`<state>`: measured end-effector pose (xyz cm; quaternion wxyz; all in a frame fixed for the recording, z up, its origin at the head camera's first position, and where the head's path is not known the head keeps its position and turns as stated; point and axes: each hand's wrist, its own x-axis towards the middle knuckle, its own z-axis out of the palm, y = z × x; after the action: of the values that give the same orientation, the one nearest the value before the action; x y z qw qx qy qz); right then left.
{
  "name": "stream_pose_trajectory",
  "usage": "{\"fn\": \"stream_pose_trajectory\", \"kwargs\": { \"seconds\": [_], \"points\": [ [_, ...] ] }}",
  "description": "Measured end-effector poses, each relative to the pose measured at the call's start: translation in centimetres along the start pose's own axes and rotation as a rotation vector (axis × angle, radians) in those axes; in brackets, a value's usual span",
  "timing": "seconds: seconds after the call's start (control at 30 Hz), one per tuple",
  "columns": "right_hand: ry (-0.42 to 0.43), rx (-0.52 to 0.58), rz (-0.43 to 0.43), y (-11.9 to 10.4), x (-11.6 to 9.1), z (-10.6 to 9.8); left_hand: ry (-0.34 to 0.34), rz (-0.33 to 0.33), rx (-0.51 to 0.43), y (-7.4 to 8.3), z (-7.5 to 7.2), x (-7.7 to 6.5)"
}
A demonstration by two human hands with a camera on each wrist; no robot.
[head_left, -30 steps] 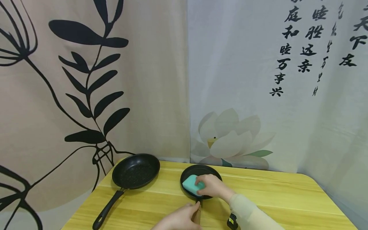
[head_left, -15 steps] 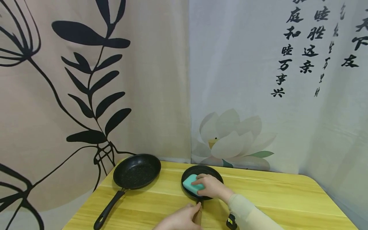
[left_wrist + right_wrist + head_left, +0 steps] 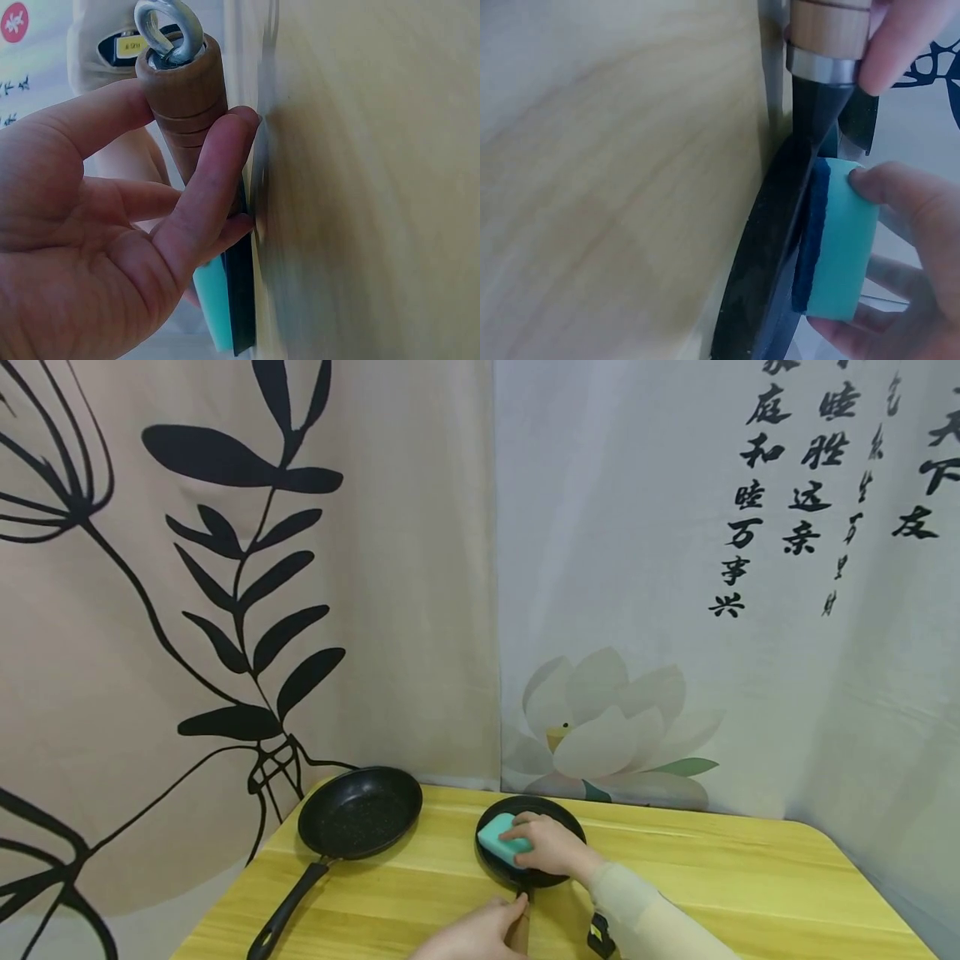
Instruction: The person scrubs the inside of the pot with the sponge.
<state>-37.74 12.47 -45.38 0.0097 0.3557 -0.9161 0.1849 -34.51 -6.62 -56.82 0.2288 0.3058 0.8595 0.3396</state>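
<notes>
A small black frying pan (image 3: 551, 808) lies on the wooden table, its handle toward me. My left hand (image 3: 474, 932) grips the pan's wooden handle (image 3: 187, 97), which ends in a metal ring (image 3: 171, 30). Inside the pan, my right hand (image 3: 553, 846) holds a turquoise sponge (image 3: 501, 839) between thumb and fingers. The right wrist view shows the sponge's dark blue scouring side (image 3: 812, 232) facing the pan's inside. Part of the left hand's fingers (image 3: 900, 45) shows beside the handle there.
A larger black frying pan (image 3: 362, 814) rests at the table's left, its black handle (image 3: 288, 910) pointing toward the front left. The wooden table (image 3: 720, 877) backs onto a printed curtain (image 3: 420, 568) with plants and characters.
The head view has shifted slightly, so everything sits a little lower and to the right. Both hands keep their holds on the pan handle and the sponge; the sponge barely moves.
</notes>
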Motion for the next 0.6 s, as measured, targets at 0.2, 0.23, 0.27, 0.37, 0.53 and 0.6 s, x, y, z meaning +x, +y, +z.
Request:
{"fn": "stream_pose_trajectory", "kwargs": {
  "seconds": [0.2,0.23,0.27,0.37,0.53,0.6],
  "points": [
    [-0.010,0.010,0.016,0.6,0.3,0.4,-0.013,0.022,0.040,0.0,0.2,0.2],
    [-0.014,0.018,0.019,0.6,0.3,0.4,-0.017,0.020,0.040,-0.1,0.3,0.2],
    [-0.019,0.021,0.023,0.7,0.4,0.5,-0.020,0.016,0.040,-0.1,0.3,0.3],
    [-0.019,0.029,0.029,0.9,0.6,0.6,-0.023,0.003,0.033,0.0,0.3,0.2],
    [-0.005,0.018,0.031,1.4,1.1,0.7,-0.012,-0.022,0.007,0.1,0.1,0.2],
    [-0.002,0.019,0.029,1.6,1.3,0.7,-0.008,-0.031,0.001,0.0,0.0,0.2]
  ]
}}
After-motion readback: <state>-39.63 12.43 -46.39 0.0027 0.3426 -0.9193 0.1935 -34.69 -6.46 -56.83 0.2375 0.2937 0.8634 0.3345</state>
